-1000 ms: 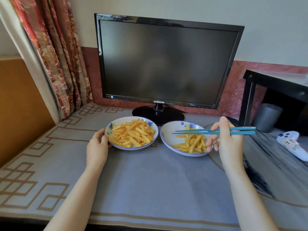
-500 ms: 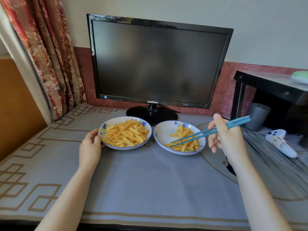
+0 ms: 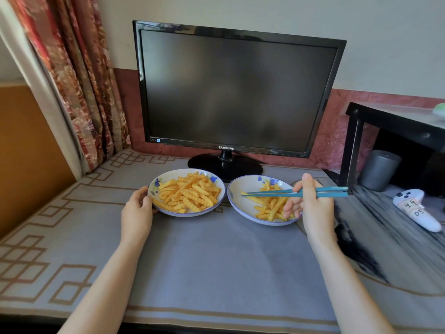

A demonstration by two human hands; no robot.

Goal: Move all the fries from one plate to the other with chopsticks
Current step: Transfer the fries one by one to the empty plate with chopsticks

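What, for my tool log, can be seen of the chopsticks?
The chopsticks are two slim teal sticks, smooth and plastic-looking. They lie almost level, side by side, tips nearly together, pointing left above the fries in the right plate. The right hand grips them about mid-length; their thicker ends jut out to its right. Whether the tips pinch a fry is unclear.
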